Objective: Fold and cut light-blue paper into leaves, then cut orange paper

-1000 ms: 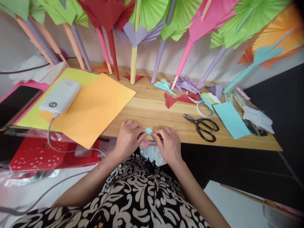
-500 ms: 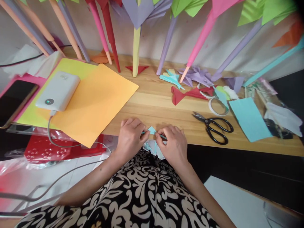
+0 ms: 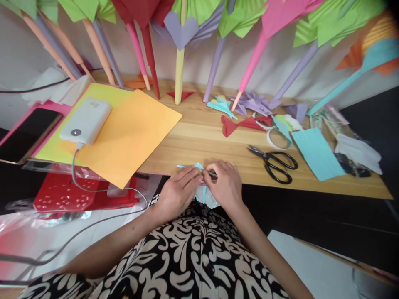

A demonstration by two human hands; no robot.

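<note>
A small folded piece of light blue paper (image 3: 198, 165) lies at the front edge of the wooden table, with narrow ends poking out on both sides of my fingers. My left hand (image 3: 181, 187) is closed over it, fingers held together and pressing at its middle; the fingertips partly hide it. My right hand (image 3: 225, 179) pinches the same paper between thumb and curled fingers, its tips touching those of the left. To the right of my hands lie black-handled scissors (image 3: 274, 164), blades slightly apart.
Orange paper (image 3: 140, 124), a white power bank (image 3: 86, 120) with a cable and a phone (image 3: 29, 135) are at left. Tape (image 3: 279, 138), blue paper (image 3: 318, 153) and red scraps (image 3: 238, 124) lie at right. Paper flowers on stems (image 3: 178, 77) line the wall.
My left hand has shifted right, from pinching the paper's left part to covering its middle beside the right fingertips. The right hand stays almost in place. The whole view has tilted slightly.
</note>
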